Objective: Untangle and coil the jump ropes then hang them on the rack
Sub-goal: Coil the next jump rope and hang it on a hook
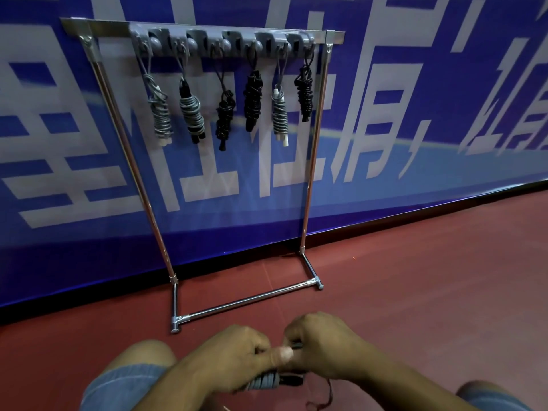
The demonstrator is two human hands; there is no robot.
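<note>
A grey jump rope (268, 382) with black handles lies coiled in my hands, low in the middle of the view. My left hand (234, 355) grips the grey coil, thumb stretched to the right. My right hand (321, 344) curls round the rope's black handle end beside it. Ahead stands a chrome rack (311, 179) with a grey hook bar (225, 40). Several coiled ropes hang from its hooks, some grey (161, 114), some black (253, 99). Most of the rope I hold is hidden under my fingers.
The rack's base bar (246, 299) lies on the red floor (415, 277) just ahead of my hands. A blue banner wall (385, 114) with large white characters runs behind the rack. My knees in blue shorts (124, 384) frame the bottom edge. A thin dark cord (326, 396) trails under my right wrist.
</note>
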